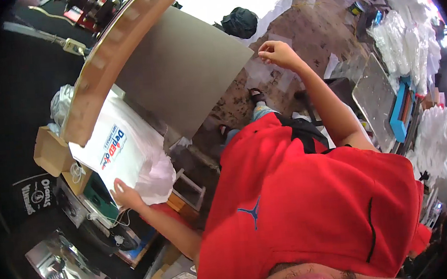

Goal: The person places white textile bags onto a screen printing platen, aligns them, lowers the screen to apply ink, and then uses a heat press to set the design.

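My left hand (126, 195) rests at the near edge of a white printed shirt (121, 139), its fingers a little apart against the cloth. Spread flat on the left side, the shirt carries a red and blue print and bunches into loose folds toward my body. My right hand (278, 54) is raised out ahead on the right, close to the corner of a large grey board (191, 63). Its fingers curl loosely with a gap to the thumb, and nothing shows in them.
A curved wooden-coloured edge (116, 45) arches over the upper left. An open cardboard box (54, 151) stands beyond the shirt. A dark bundle (239, 23) lies by white sheeting ahead. Clear plastic-wrapped packs (397, 42) and a blue tray (401, 112) are at right.
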Tool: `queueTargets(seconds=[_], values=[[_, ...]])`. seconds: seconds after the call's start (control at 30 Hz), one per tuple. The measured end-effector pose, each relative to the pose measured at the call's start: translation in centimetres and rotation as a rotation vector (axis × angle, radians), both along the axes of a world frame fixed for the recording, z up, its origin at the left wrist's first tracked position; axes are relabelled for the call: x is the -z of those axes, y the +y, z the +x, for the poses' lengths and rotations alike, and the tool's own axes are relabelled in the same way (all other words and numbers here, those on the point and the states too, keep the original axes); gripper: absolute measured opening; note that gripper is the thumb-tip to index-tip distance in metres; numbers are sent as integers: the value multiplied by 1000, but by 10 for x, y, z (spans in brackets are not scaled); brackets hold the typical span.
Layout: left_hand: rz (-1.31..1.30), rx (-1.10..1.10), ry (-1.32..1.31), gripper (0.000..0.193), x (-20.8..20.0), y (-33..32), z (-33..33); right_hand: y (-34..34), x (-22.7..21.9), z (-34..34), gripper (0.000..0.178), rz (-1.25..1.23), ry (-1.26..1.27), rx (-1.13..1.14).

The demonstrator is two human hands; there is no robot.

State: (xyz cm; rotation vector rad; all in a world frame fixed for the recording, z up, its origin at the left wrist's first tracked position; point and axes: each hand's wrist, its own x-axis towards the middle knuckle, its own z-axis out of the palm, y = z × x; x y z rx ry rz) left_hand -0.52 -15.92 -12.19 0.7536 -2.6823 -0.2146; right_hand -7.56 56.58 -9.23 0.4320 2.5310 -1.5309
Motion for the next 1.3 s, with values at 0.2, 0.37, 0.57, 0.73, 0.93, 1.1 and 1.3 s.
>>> queueTargets(seconds=[0.2,0.37,0.57,0.73,0.93,1.1,1.3], values=[[331,184,390,29,-107,146,-29,87,72,-51,16,-7,40,312],[628,543,138,27,-101,231,-29,163,113,-129,24,248,64,378],[757,359,43,26,-93,312,-17,213,147,-212,42,602,131,296],[754,334,-38,25,-105,385,-43,227,171,-238,38,637,7,229],[1109,564,-232,22,-82,521,-93,254,113,-249,32,303,-49,174],[1701,863,-753,44,-20,658,-135,322,18,-172,36,-1490,384,555],[2209,545,-642,95,65,796,-188,329,49,24,26,-2011,224,806]])
